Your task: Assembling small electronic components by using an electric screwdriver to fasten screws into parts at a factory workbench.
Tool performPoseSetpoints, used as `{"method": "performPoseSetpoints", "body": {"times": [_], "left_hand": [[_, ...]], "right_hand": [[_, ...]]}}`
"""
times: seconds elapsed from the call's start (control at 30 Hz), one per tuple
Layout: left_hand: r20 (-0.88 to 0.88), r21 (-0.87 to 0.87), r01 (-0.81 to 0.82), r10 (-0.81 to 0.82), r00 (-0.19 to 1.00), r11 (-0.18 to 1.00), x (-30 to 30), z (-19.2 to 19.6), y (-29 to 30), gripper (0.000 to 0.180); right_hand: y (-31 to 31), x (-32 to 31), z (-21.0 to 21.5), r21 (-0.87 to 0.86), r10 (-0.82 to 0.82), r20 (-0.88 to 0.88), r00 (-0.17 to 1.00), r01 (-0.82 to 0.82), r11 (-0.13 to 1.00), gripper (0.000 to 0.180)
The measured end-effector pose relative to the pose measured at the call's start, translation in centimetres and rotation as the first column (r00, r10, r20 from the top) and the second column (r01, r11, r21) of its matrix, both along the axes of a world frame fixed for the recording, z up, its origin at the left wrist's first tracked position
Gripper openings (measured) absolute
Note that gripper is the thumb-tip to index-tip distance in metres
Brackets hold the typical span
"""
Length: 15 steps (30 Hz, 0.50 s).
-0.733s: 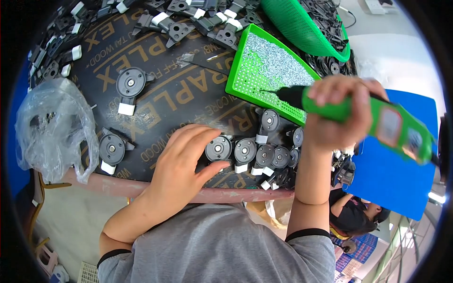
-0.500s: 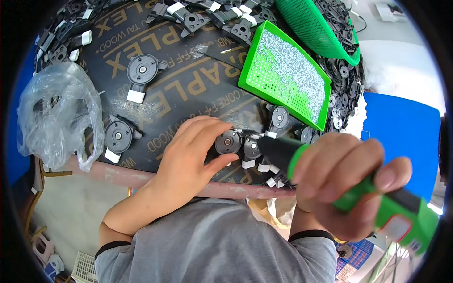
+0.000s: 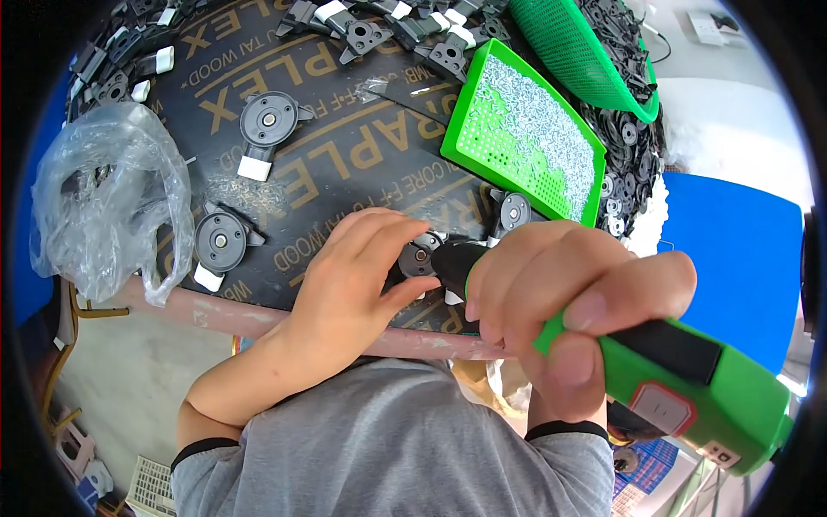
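Note:
Near the table's front edge, my left hand (image 3: pixel 355 274) curls its thumb and fingers round a black round plastic part (image 3: pixel 417 258), gripping it by its sides. My right hand (image 3: pixel 573 306) is wrapped round a green and black power screwdriver (image 3: pixel 663 379). The tool's dark nose points left and reaches the right side of that part; whether its tip touches a screw is hidden. Just beyond my right hand stands another round part (image 3: pixel 515 209). Two more round parts with white ends lie to the left, one nearer (image 3: pixel 220 241) and one farther (image 3: pixel 269 121).
A green tray (image 3: pixel 461 146) holds many small silvery screws. Behind it a green mesh basket (image 3: pixel 560 60) is filled with black pieces, with more heaped alongside. A clear plastic bag (image 3: pixel 112 207) lies at the left edge. Black parts with white ends (image 3: pixel 362 36) line the back.
My right hand has brought the screwdriver left, its nose now at the part in my left hand. The left hand keeps its hold and has barely moved.

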<state>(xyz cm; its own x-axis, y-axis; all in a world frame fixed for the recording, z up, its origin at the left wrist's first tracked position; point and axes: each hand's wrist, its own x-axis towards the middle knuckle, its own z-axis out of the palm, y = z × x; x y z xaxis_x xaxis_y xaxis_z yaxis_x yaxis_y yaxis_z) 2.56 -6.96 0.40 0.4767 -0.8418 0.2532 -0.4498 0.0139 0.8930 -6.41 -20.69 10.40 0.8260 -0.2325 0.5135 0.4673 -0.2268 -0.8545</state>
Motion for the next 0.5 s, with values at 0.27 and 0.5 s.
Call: {"method": "performPoseSetpoints", "body": {"times": [0.27,0.5], "left_hand": [[0.01,0.028,-0.002,0.002,1.0,1.0,0.0,0.1,0.4,0.052],[0.075,0.032,0.001,-0.004,0.997,0.999,-0.1,-0.3,-0.1,0.056]], "right_hand": [[-1.9,-0.7,1.3,-0.151,0.14,-0.16,0.977,-0.165,0.975,0.026],[-7.7,0.7,-0.5,0.218,-0.36,0.145,0.922,0.325,0.92,0.02]]}}
